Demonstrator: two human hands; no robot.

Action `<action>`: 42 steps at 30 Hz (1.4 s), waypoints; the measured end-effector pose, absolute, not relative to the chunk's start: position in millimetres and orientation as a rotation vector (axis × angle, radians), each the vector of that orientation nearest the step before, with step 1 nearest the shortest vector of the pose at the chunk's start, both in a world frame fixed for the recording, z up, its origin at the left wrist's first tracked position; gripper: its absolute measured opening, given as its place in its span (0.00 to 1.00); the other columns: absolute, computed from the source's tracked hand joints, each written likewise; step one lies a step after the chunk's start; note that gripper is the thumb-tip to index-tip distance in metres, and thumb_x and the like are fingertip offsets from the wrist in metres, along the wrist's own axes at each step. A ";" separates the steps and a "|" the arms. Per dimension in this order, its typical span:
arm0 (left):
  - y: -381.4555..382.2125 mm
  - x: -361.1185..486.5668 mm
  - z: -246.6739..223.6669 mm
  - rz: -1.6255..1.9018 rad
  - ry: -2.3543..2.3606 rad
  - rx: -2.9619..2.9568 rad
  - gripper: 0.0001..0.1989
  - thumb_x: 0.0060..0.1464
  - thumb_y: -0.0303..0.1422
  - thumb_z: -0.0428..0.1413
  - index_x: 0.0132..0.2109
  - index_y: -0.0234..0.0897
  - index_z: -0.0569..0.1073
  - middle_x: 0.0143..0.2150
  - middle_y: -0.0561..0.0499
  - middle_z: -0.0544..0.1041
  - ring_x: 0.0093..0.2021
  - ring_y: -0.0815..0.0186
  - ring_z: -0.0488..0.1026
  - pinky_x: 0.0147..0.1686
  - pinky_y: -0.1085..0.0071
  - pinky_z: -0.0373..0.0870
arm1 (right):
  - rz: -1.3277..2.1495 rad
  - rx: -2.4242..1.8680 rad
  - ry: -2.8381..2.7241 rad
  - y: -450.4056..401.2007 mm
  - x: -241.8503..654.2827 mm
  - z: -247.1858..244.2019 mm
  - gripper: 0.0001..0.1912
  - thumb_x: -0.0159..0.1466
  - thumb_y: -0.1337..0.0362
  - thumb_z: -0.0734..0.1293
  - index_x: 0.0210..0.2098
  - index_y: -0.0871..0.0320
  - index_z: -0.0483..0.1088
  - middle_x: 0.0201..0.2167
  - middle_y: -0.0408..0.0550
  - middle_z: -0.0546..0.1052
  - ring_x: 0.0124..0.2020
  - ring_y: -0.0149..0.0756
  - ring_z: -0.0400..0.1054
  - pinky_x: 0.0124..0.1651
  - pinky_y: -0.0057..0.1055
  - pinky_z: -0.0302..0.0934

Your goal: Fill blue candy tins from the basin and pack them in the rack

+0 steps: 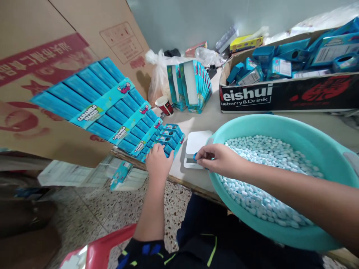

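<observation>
My left hand (pixel 159 158) rests on the lowest display tray (pixel 179 146) of the stack, with its fingers curled around a small blue candy box (pixel 168 150). More small boxes (pixel 171 129) stand in rows in that tray. My right hand (pixel 211 157) reaches across the tub and is closed in a pinch. At its fingertips a small blue object (pixel 195 156) shows, mostly hidden, over the display of a white kitchen scale (pixel 198 140). Pale blue and white candies (pixel 260 157) fill much of the turquoise tub (pixel 322 149) under my right forearm.
Filled blue trays (pixel 112 101) are stacked high at the left, against a large cardboard carton (pixel 28 33). Behind stand a paper cup (pixel 164 106), empty folded trays (pixel 193 84) and a carton (pixel 280 93) of blue boxes. A red chair (pixel 103 246) is below left.
</observation>
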State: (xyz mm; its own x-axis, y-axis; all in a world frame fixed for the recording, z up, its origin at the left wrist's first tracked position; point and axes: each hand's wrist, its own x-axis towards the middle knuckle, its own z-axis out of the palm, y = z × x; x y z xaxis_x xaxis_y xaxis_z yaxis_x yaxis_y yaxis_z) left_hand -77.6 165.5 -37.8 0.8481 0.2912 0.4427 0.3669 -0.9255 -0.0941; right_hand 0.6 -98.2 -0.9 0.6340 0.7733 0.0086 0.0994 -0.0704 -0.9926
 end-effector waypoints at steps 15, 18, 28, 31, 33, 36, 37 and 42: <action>86.4 -97.4 -35.5 -1.170 0.578 -3.417 0.08 0.66 0.36 0.58 0.42 0.41 0.81 0.44 0.45 0.83 0.45 0.62 0.81 0.45 0.64 0.80 | 0.856 -1.354 -0.832 -102.0 9.8 2.3 0.06 0.57 0.64 0.70 0.35 0.54 0.70 0.21 0.38 0.72 0.23 0.33 0.68 0.27 0.31 0.66; 77.5 -98.1 -37.9 -1.213 0.526 -3.405 0.08 0.66 0.35 0.57 0.44 0.41 0.80 0.46 0.44 0.81 0.47 0.61 0.80 0.47 0.62 0.79 | 0.845 -1.334 -0.834 -102.3 11.2 1.4 0.05 0.58 0.64 0.70 0.33 0.55 0.69 0.22 0.38 0.72 0.24 0.32 0.68 0.27 0.29 0.66; 162.4 -62.7 -12.7 -0.940 -0.201 -2.973 0.14 0.67 0.34 0.51 0.43 0.38 0.82 0.47 0.42 0.83 0.47 0.54 0.77 0.51 0.58 0.70 | 0.901 -1.470 -0.759 -96.6 10.6 -3.9 0.12 0.63 0.70 0.69 0.46 0.56 0.71 0.28 0.42 0.75 0.31 0.33 0.72 0.29 0.26 0.68; 172.2 -48.5 -7.4 -0.556 -0.323 -2.977 0.16 0.66 0.35 0.50 0.45 0.37 0.82 0.49 0.42 0.83 0.50 0.50 0.76 0.54 0.54 0.68 | 0.903 -1.499 -0.773 -97.9 10.1 0.0 0.10 0.63 0.70 0.68 0.44 0.56 0.72 0.28 0.43 0.75 0.32 0.34 0.72 0.30 0.27 0.68; 166.5 -45.0 -8.2 -0.462 -0.374 -2.905 0.16 0.65 0.38 0.52 0.47 0.35 0.81 0.51 0.39 0.82 0.52 0.46 0.75 0.58 0.49 0.65 | 0.907 -1.508 -0.780 -99.1 9.9 3.0 0.09 0.63 0.70 0.68 0.43 0.57 0.72 0.28 0.42 0.74 0.32 0.34 0.72 0.30 0.27 0.67; 152.1 -44.5 -14.8 -0.415 -0.415 -2.820 0.17 0.62 0.40 0.56 0.48 0.31 0.79 0.50 0.34 0.80 0.53 0.42 0.74 0.65 0.43 0.57 | 0.911 -1.528 -0.824 -100.7 10.2 6.3 0.07 0.65 0.70 0.67 0.43 0.58 0.72 0.28 0.42 0.74 0.31 0.32 0.70 0.31 0.27 0.67; 148.2 -44.4 -17.7 -0.402 -0.421 -2.811 0.17 0.62 0.40 0.57 0.48 0.29 0.79 0.50 0.33 0.80 0.53 0.42 0.74 0.66 0.42 0.55 | 0.914 -1.533 -0.840 -101.2 10.4 6.9 0.07 0.66 0.70 0.67 0.43 0.58 0.72 0.28 0.42 0.73 0.30 0.32 0.70 0.31 0.27 0.67; 147.0 -39.3 -27.7 -0.376 -0.409 -2.862 0.15 0.59 0.33 0.57 0.50 0.26 0.75 0.51 0.29 0.77 0.56 0.41 0.72 0.62 0.48 0.61 | 0.915 -1.526 -0.809 -102.6 11.2 6.7 0.06 0.64 0.70 0.68 0.40 0.57 0.73 0.26 0.41 0.73 0.28 0.31 0.69 0.30 0.27 0.67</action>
State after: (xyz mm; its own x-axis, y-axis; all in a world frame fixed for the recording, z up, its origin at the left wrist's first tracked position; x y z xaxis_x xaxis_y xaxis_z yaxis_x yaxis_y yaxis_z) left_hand -39.3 147.0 -27.7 0.9284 0.2427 0.2813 0.3007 -0.9356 -0.1850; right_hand 11.2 -102.6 6.7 0.4633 0.8782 -0.1184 0.0101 -0.1389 -0.9903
